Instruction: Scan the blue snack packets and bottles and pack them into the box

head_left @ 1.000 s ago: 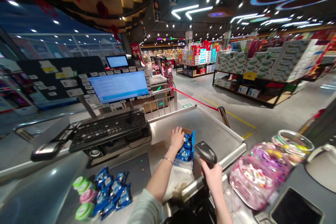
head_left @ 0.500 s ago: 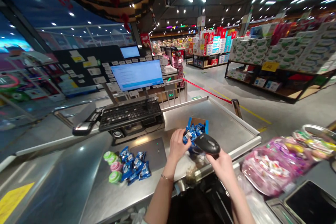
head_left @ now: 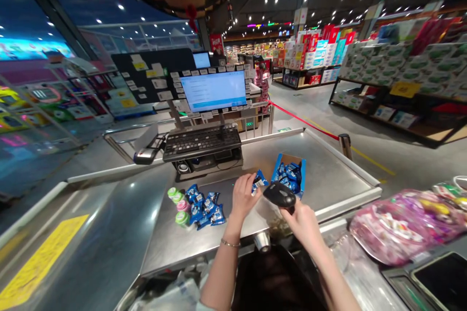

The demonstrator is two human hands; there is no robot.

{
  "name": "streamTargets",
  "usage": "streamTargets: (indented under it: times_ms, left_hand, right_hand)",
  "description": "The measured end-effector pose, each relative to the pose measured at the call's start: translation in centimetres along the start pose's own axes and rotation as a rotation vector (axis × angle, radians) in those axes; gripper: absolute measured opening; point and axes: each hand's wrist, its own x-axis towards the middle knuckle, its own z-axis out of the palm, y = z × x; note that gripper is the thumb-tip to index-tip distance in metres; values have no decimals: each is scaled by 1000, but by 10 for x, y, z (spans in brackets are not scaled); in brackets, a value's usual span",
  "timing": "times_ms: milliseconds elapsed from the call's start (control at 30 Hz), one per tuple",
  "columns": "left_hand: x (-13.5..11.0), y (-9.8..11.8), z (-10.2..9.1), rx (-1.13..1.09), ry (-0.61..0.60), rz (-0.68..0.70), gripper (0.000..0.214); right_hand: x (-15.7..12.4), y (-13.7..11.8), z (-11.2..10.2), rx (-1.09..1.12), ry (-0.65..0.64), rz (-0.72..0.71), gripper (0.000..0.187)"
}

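At the far left, a yellow strip (head_left: 40, 257) marks the steel surface, and beyond it a small card terminal (head_left: 146, 154) sits on a bracket by the keyboard (head_left: 202, 142). A monitor (head_left: 213, 91) stands above the keyboard, turned toward the person, though its text is too small to read. On the stainless tabletop (head_left: 328, 170), round green and pink tubs (head_left: 177, 209) stand beside a loose group of blue packets (head_left: 204, 209), kept together within the left hand's reach. The left hand (head_left: 243, 197) is closed at the fingertips, pinching a single blue packet (head_left: 259, 181) with a white patch on it, seemingly turned toward the scanner's head as a barcode would be; no wording on it can be read. The right hand (head_left: 302, 226) wraps firmly around the grip of a black handheld barcode scanner (head_left: 280, 195), whose head points at the packet. Just behind them, an open cardboard box (head_left: 288, 172) with blue edges holds more of the same packets, its flap-free mouth facing up for easy picking. Further right lie pink bags of sweets (head_left: 404, 221), and a yellow price sign (head_left: 404, 89) on a shelf is unreadable.
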Motion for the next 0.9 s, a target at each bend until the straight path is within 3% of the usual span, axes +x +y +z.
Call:
streamTargets:
  times_ms: [300, 400, 533, 667, 800, 900]
  left_hand:
    - [-10, -3, 1, -19, 27, -33, 43]
    - [-21, -12, 6, -6, 59, -140, 40]
    - [-48, -49, 3, 182, 100, -465, 35]
    - [-76, -102, -18, 474, 151, -796, 42]
    - [-90, -137, -38, 616, -20, -912, 41]
    - [-92, -142, -42, 640, -104, -885, 39]
  right_hand:
    - [3, 0, 4, 37, 11, 7, 30]
    - [5, 4, 14, 141, 18, 37, 37]
    - [8, 6, 38, 401, 49, 84, 51]
    - [8, 0, 57, 594, 34, 97, 53]
    - [4, -10, 62, 682, 9, 80, 46]
    - [3, -15, 62, 716, 4, 85, 44]
